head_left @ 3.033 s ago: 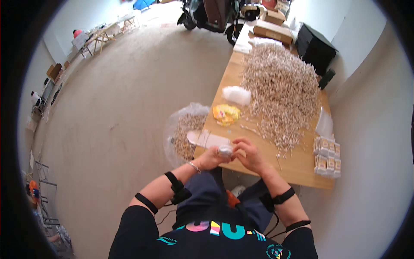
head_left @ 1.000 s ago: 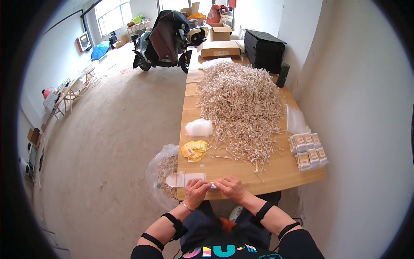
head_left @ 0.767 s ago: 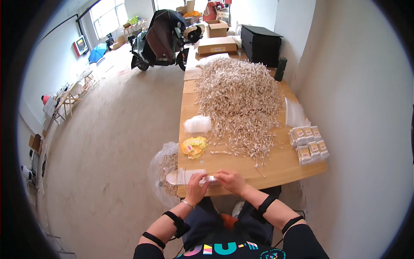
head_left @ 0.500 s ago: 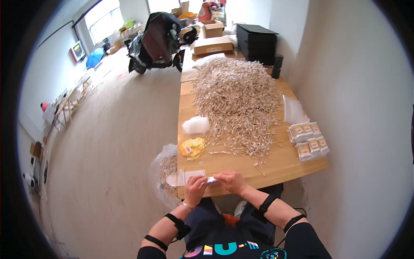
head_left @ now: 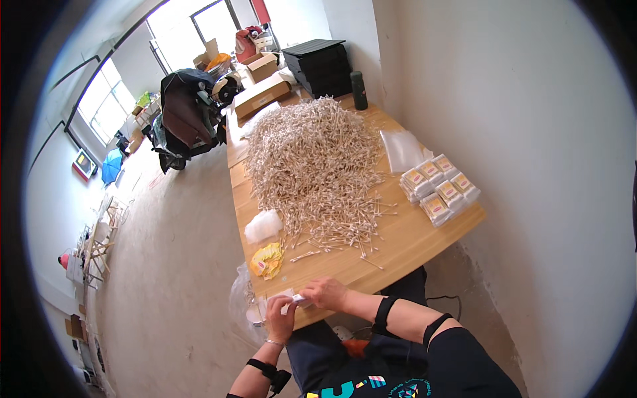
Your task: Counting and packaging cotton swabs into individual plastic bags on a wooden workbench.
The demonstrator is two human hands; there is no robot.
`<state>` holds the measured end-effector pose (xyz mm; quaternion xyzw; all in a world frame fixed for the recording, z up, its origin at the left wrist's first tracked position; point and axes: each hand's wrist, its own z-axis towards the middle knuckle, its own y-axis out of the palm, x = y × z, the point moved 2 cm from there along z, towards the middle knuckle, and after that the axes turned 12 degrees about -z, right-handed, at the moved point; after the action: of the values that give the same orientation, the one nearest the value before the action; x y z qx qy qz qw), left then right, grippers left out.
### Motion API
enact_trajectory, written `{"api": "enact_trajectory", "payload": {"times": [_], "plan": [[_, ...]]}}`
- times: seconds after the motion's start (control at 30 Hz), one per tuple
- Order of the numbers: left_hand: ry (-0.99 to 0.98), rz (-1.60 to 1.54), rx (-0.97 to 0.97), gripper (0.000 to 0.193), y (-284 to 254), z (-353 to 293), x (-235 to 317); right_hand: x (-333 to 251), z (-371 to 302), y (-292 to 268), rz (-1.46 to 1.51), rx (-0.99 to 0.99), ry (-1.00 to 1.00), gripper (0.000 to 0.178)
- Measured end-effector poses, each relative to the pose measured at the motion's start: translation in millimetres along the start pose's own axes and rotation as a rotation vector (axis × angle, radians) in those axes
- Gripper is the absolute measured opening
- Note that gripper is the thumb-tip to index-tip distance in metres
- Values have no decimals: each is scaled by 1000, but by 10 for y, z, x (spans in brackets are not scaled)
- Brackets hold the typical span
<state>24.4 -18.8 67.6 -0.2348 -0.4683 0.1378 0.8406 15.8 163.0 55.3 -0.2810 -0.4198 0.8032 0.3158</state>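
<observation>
At the table's front edge, my left hand [head_left: 280, 318] and my right hand [head_left: 325, 293] pinch a small whitish plastic packet [head_left: 298, 298] between them. Fingers hide most of it, so its contents cannot be made out. A pale flat piece [head_left: 254, 313] lies on the table corner beside my left hand. Farther in, yellow printed cards [head_left: 267, 261] and a folded bundle of clear-white plastic [head_left: 263, 226] lie at the left edge. A large heap of cotton swabs [head_left: 305, 159] covers the middle of the table, with several strays along its near side.
Filled packs of swabs [head_left: 441, 189] stand stacked at the right edge, near flat clear bags [head_left: 403, 151]. At the back are a black crate [head_left: 317, 69], a dark bottle [head_left: 359, 91] and cardboard boxes [head_left: 262, 93]. A clear sack [head_left: 240, 298] hangs by the left corner. A covered scooter [head_left: 189, 116] stands beyond.
The view has turned, so the table and heap sit farther left and tilted. Both hands still hold the packet at the front edge, now closer to the pale flat piece.
</observation>
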Motion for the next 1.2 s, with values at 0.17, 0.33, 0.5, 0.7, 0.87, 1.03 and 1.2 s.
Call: {"api": "enact_trajectory", "payload": {"times": [0.17,0.33,0.5,0.7,0.87,1.03,1.2], "plan": [[-350,-307,-107,22,122,-85,-313,12,30,113,516,-52,231,25],[-494,-498,-91,20,183,83,-199,153,52,116,938,-207,570,18],[-549,-635,-59,10,219,2,-321,143,116,179,807,-230,532,19],[-554,-740,50,13,253,-67,-291,86,113,178,745,-248,552,12],[-540,-850,127,12,267,-79,-261,141,83,170,880,-285,635,14],[-525,-820,109,14,175,-80,-281,49,247,-47,654,-76,458,11],[-371,-646,92,14,167,-7,-223,73,301,-45,522,-164,384,14]]}}
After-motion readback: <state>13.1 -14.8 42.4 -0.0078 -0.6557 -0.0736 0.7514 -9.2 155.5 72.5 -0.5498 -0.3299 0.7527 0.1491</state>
